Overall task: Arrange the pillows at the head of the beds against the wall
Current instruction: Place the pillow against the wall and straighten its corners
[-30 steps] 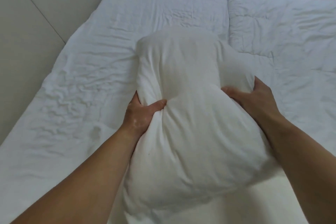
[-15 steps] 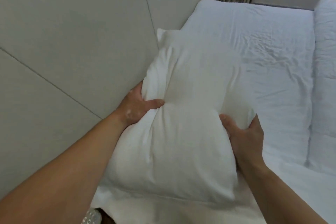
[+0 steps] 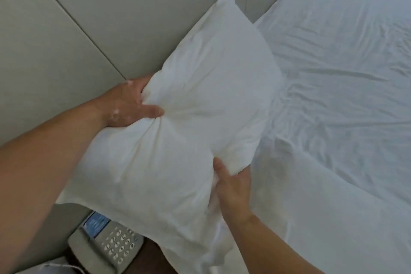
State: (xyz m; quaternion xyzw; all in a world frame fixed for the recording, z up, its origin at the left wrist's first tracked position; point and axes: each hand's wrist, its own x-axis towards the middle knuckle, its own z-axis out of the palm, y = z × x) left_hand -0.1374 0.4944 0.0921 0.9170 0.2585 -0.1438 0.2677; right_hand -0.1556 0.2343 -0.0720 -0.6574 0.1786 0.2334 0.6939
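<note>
a person grips a white pillow [image 3: 195, 104] with both hands at the head of a bed [image 3: 347, 87], beside the panelled wall [image 3: 89, 18]. the pillow's long axis runs from near left to far right, its far corner pointing up along the wall. the left hand [image 3: 126, 104] pinches the wall-side edge, thumb pressed into the fabric; the right hand [image 3: 233, 189] clutches the near edge. under the pillow's near left corner sits a keypad phone [image 3: 106, 247]. the bed's white sheet lies wrinkled to the right.

Plump white pillow [image 3: 195, 104], creased mid-length, lying slantwise between padded wall and sheet.
</note>
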